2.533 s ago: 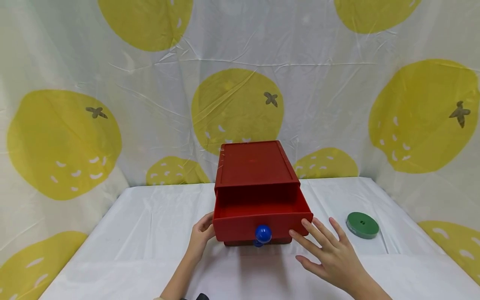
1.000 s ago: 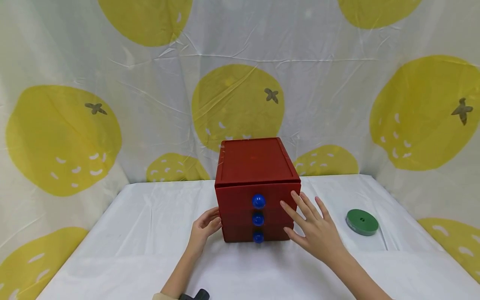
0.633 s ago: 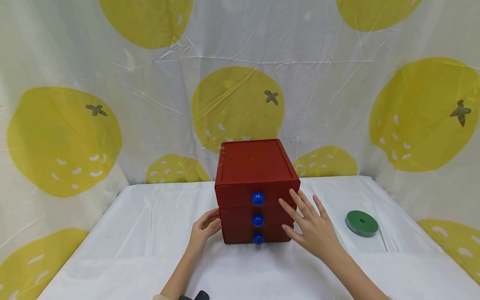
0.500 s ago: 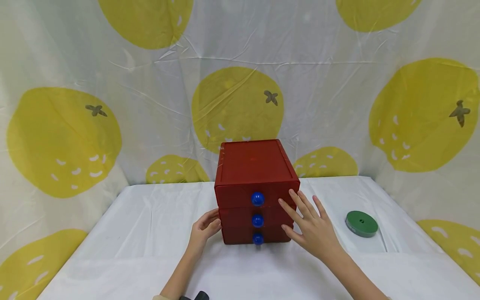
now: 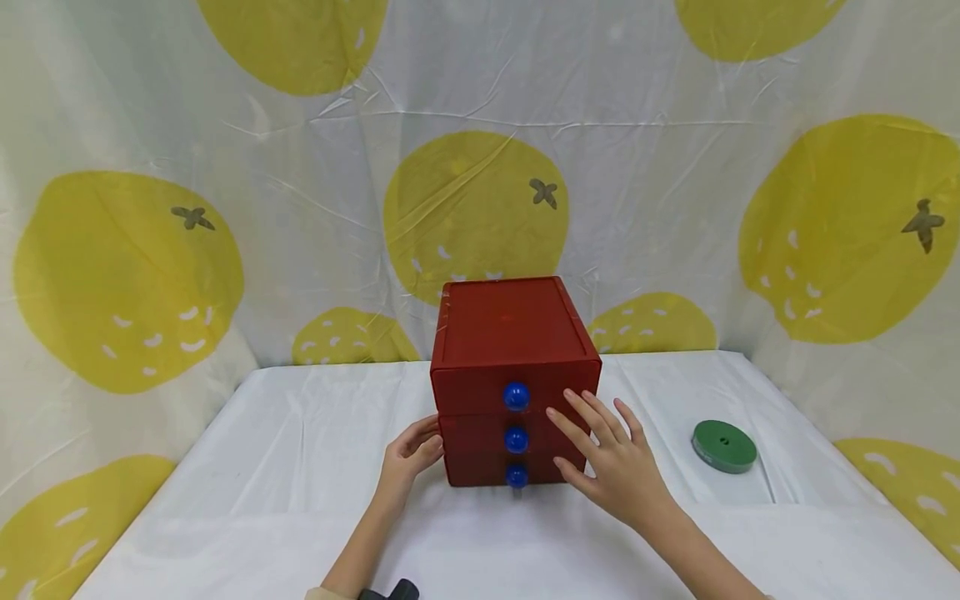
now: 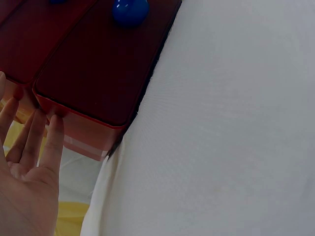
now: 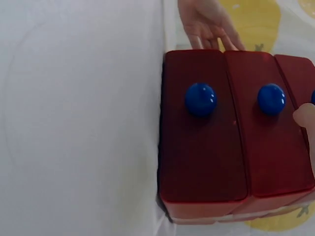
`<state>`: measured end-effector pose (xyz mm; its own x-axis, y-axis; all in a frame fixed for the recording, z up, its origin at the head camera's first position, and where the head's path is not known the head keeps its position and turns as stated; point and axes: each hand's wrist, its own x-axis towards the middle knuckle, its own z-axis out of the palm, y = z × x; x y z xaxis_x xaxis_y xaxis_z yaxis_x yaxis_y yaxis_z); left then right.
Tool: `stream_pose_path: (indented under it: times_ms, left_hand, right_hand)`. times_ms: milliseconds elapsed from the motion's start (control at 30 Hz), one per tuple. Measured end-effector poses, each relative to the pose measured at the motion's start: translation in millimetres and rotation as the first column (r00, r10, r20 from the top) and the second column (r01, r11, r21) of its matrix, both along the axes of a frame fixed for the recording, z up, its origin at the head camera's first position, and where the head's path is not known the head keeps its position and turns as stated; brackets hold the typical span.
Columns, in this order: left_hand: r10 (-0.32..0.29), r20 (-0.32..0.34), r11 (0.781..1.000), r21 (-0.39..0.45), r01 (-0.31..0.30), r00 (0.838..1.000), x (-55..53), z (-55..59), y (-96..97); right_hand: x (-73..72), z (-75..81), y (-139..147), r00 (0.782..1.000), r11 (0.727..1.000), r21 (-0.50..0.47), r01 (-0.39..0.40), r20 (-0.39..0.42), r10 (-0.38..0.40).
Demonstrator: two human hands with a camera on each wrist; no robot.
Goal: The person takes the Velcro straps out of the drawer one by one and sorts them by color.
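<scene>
A red drawer box (image 5: 513,325) with three stacked drawers stands in the middle of the table, every drawer pushed in. Each front carries a round blue knob (image 5: 516,397). My left hand (image 5: 408,454) rests its fingers against the box's left side; the left wrist view shows those fingers (image 6: 51,142) straight at the side wall. In front of the right part of the drawer fronts, my right hand (image 5: 618,467) spreads its fingers. Whether they touch the fronts I cannot tell. Only a fingertip (image 7: 305,115) of it shows in the right wrist view.
A flat green roll (image 5: 723,446) lies on the white-covered table (image 5: 300,483) to the right of the box. A white curtain (image 5: 315,208) with yellow fruit prints hangs behind and at both sides. A black strap piece (image 5: 403,589) shows at my left wrist.
The top drawer, pulled out at first, has slid fully in. My right hand moved forward and up with it, then slightly left and down. The left hand stays at the box's side.
</scene>
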<state>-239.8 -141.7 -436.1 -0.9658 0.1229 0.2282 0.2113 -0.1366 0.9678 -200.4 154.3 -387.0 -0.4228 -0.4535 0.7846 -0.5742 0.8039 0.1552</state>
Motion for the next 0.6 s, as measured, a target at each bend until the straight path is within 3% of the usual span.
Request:
stream_pose_path:
  times_ms: [267, 600]
  left_hand:
    - [0.008, 0.021, 1.000, 0.023, -0.008, 1.000, 0.3, 2.3, 0.8]
    - [0.017, 0.034, 0.999, 0.042, -0.018, 0.999, 1.5, 3.9, 2.2]
  right_hand:
    - [-4.9, -8.0, -13.5, 0.994, 0.995, 0.003, -0.096, -0.052, 0.096]
    - [-11.6, -13.8, -38.0, 0.984, 0.986, 0.067, -0.155, -0.075, 0.160]
